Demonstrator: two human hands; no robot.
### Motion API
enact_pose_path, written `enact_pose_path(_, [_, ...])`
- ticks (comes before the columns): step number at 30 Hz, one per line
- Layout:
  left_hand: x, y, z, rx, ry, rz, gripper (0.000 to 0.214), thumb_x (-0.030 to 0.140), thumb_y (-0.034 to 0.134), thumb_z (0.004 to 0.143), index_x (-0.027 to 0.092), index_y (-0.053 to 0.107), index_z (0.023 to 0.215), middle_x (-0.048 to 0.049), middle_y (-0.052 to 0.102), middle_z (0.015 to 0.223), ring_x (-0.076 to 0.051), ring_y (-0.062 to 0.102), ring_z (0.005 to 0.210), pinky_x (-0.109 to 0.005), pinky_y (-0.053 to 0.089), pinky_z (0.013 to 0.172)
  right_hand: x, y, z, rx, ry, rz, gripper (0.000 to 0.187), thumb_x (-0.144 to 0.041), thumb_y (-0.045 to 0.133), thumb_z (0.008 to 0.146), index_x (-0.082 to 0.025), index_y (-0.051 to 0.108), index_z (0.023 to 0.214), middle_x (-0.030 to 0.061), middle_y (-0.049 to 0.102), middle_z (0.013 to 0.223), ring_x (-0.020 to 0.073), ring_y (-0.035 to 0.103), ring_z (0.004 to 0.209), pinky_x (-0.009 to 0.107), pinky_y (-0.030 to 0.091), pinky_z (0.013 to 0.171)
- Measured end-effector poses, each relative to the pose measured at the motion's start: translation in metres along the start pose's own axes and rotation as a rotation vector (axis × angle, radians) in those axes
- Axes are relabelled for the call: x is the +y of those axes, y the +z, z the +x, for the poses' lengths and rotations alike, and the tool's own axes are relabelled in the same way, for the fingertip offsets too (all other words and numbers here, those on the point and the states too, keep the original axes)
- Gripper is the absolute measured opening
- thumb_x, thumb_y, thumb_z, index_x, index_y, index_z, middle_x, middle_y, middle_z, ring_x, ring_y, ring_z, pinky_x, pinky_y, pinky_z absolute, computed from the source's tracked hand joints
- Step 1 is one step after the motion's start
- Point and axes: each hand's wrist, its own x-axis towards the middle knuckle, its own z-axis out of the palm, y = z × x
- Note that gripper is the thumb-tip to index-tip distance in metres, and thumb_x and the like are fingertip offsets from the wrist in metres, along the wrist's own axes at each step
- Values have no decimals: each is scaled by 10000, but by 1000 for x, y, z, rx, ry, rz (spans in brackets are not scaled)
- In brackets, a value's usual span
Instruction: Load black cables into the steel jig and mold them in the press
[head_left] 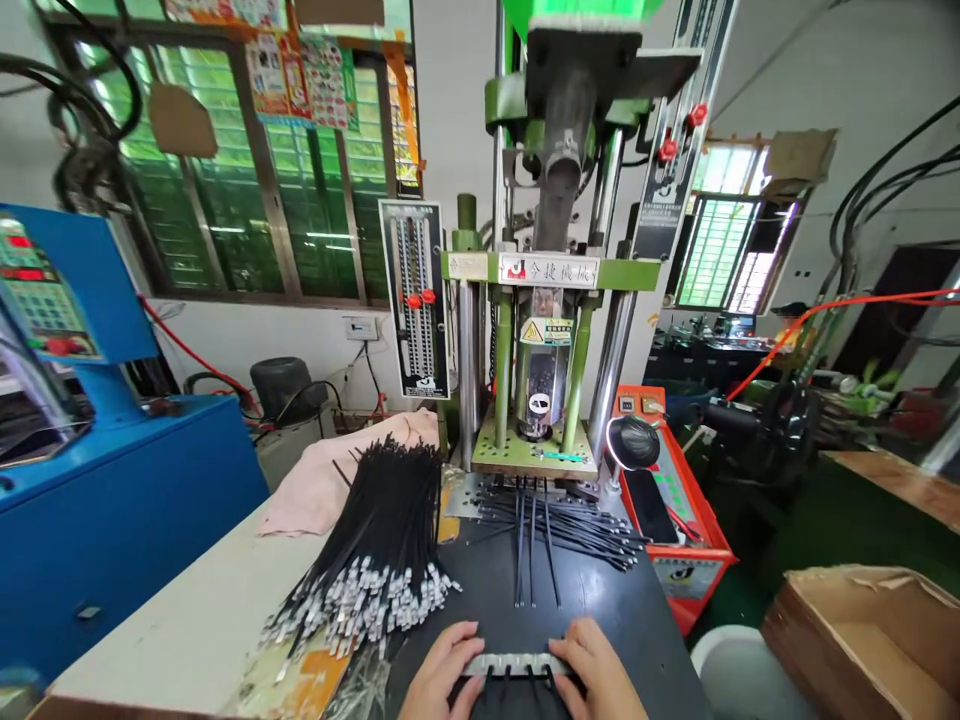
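My left hand [439, 672] and my right hand [596, 668] both grip a small metal fixture bar [514, 663] at the near edge of the black work surface [600, 610]. Fingers of each hand curl over the bar's ends. Short black cable ends stick out under the bar. A few black cables [534, 545] lie straight ahead of the bar, pointing toward the green moulding machine [551, 300]. A large bundle of black cables with metal connector tips [375, 560] lies to the left, close to my left hand.
More black cables [592, 525] fan out right of the machine base. An orange control box [667, 500] stands at the right, a blue machine [97, 470] at the left, a pink cloth [322, 475] behind the bundle, a cardboard box [870, 630] at the lower right.
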Motion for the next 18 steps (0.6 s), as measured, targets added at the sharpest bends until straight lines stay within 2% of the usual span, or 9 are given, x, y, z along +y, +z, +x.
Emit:
enact_pose_path(4, [12,-3,3,-53,-68,29,273,382,555,922,236,726,1077,-126,689,1161,-229,679,1074,-314,560,928,-18,-10,5,-39,93,39,289,-92,529,860,-209,626,1106,81,602,979,220,589,929,362,538,825])
enact_pose_path(7, [21,-10,6,-142,-152,7,265,312,551,909,210,722,1083,-139,676,1180,-239,663,1101,-357,554,949,-25,-15,5,-90,143,60,272,-120,523,891,-204,627,1128,90,602,996,227,588,963,390,541,860])
enact_pose_path(11, [28,-45,23,-406,-229,-66,341,194,593,853,245,689,1176,-112,602,1327,-224,607,1199,-384,500,1026,-22,-41,5,-191,116,102,336,-126,497,913,-227,615,1211,102,632,1095,221,594,1075,390,530,952])
enact_pose_path(13, [27,-66,48,-523,-205,-105,354,204,613,855,286,680,1193,-76,592,1350,-211,591,1220,-388,480,1050,-7,-61,20,-203,80,91,319,-152,479,934,-242,631,1200,93,655,1127,206,608,1098,364,530,967])
enact_pose_path(15, [24,-74,90,-569,-141,-138,297,238,589,889,284,691,1164,-54,632,1295,-194,606,1190,-378,483,1045,21,-77,51,-125,83,15,275,-186,450,957,-232,668,1118,83,688,1078,196,647,1030,346,556,918])
enact_pose_path(18, [14,-54,167,-501,-45,-147,254,281,517,936,195,703,1087,-65,710,1090,-163,678,985,-316,549,924,75,-85,121,-20,128,-183,279,-179,429,951,-174,684,1064,110,709,1048,222,668,991,381,561,899])
